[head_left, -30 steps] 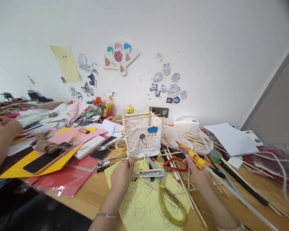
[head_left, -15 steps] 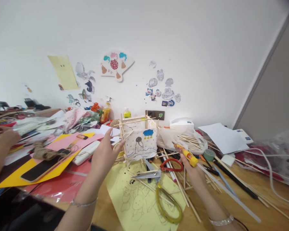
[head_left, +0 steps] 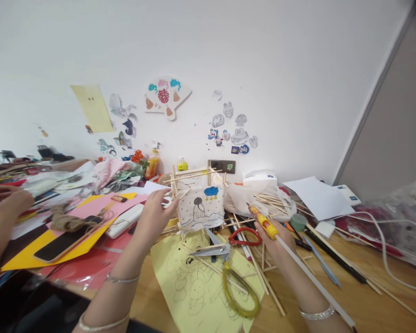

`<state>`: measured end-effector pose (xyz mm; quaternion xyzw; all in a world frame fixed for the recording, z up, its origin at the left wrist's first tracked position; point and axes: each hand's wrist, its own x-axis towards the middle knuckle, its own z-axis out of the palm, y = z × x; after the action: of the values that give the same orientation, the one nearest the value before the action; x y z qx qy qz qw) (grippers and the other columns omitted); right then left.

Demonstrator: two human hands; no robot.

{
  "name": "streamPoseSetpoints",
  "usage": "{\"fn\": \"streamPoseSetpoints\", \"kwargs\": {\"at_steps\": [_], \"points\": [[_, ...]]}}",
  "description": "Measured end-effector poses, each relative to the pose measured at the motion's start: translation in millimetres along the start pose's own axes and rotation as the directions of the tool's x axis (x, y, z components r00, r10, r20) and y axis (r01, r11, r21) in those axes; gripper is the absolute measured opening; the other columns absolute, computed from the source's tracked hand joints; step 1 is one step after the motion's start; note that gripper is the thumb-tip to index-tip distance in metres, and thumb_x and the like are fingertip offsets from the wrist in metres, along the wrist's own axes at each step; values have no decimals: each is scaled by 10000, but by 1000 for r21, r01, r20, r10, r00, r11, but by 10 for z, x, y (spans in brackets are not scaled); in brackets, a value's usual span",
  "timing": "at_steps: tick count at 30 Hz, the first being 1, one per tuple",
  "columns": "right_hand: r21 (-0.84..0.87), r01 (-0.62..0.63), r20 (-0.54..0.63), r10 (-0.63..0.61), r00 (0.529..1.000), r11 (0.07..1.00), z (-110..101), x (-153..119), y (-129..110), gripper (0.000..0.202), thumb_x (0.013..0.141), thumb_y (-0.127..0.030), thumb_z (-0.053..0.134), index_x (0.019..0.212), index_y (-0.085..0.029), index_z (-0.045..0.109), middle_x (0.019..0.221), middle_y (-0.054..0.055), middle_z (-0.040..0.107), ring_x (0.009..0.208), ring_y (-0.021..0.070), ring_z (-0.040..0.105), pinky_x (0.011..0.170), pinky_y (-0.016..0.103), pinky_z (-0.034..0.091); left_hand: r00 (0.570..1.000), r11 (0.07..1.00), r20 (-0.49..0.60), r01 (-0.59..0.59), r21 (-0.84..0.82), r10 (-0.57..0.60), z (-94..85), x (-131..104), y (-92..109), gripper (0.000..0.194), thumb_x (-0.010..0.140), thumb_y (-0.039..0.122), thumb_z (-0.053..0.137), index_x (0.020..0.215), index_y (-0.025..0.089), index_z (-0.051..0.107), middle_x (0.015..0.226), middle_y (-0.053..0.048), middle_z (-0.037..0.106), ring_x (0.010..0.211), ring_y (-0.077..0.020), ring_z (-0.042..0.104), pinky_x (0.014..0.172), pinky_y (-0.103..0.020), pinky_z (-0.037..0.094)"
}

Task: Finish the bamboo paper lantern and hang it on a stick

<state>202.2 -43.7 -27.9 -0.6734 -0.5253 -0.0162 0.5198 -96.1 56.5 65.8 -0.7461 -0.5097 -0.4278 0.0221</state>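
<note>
L hand (head_left: 155,217) fingers spread at small wooden-stick lantern frame w/ drawn paper panels (head_left: 198,200), touching or not unclear, R hand (head_left: 276,240) clamped on yellow-orange glue gun (head_left: 263,223)

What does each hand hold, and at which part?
Right hand: yellow-and-orange glue gun, gripped at its rear body. Left hand: touches the wooden stick lantern frame at its left edge.

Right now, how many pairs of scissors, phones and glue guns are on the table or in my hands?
Scissors: 2, yellow-handled scissors and red-handled scissors
Phones: 1, phone on yellow paper
Glue guns: 1, glue gun in the right hand
Total: 4
</note>
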Motion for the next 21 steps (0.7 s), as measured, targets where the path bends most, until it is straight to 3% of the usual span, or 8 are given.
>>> {"fn": "streamPoseSetpoints", "kwargs": {"at_steps": [3, 5, 6, 8, 10, 13, 17, 21], "points": [[-223, 122, 54, -113, 992, 967, -55, 50, 79, 342, 836, -501, 467, 797, -200, 624, 732, 43, 645, 702, 204, 589, 605, 276, 403, 974, 980, -197, -77, 184, 113, -35, -237, 89, 542, 817, 455, 503, 1233, 112, 443, 1189, -188, 515, 1123, -304, 491, 939, -448, 427], [-339, 219, 110, -193, 975, 915, -96, 76, 142, 308, 843, -464, 470, 767, -194, 599, 727, 52, 635, 718, 211, 580, 616, 277, 389, 962, 972, -239, -78, 223, 132, 20, -490, 98, 392, 860, 378, 460, 1170, 139, 493, 1145, -170, 551, 1127, -286, 492, 952, -427, 414], [-390, 267, 139, -230, 963, 881, -118, 82, 172, 276, 845, -424, 478, 746, -190, 585, 723, 59, 627, 728, 217, 573, 629, 282, 383, 969, 967, -181, -127, 219, 168, 76, -630, 73, 312, 874, 328, 434, 1110, 148, 531, 1072, -154, 592, 1058, -272, 535, 918, -411, 432], [-471, 348, 207, -281, 937, 811, -158, 74, 227, 183, 843, -301, 490, 730, -179, 567, 741, 75, 609, 762, 228, 552, 666, 294, 369, 968, 951, 45, -250, 184, 246, 221, -893, -26, 272, 874, 211, 380, 1064, 181, 573, 1023, -125, 638, 959, -253, 581, 843, -392, 449], [-521, 393, 271, -290, 918, 758, -186, 44, 271, 104, 814, -162, 487, 754, -169, 571, 790, 88, 593, 801, 235, 528, 700, 302, 352, 948, 954, 243, -249, 167, 205, 365, -1082, -149, 386, 832, 90, 334, 1115, 184, 579, 1033, -121, 652, 949, -251, 580, 821, -395, 440], [-549, 416, 361, -243, 900, 724, -190, -4, 320, 195, 733, -21, 477, 798, -162, 594, 861, 98, 579, 838, 240, 504, 725, 303, 331, 879, 971, 463, -196, 137, 112, 477, -1166, -247, 484, 791, 34, 314, 1180, 162, 571, 985, -128, 662, 908, -243, 581, 783, -378, 436], [-559, 420, 442, -171, 881, 715, -160, -24, 342, 288, 665, 43, 468, 823, -151, 611, 898, 106, 577, 857, 238, 501, 734, 296, 318, 805, 983, 588, -162, 90, 79, 442, -1048, -167, 394, 857, 125, 311, 1067, 196, 637, 897, -103, 668, 849, -229, 582, 776, -365, 412], [-544, 408, 438, -165, 883, 733, -163, -15, 318, 233, 702, 17, 483, 815, -150, 599, 907, 103, 571, 866, 224, 506, 741, 286, 318, 750, 961, 645, -262, 86, 147, 394, -954, -151, 294, 850, 188, 369, 804, 190, 659, 871, -90, 666, 860, -236, 563, 796, -374, 379]]}}
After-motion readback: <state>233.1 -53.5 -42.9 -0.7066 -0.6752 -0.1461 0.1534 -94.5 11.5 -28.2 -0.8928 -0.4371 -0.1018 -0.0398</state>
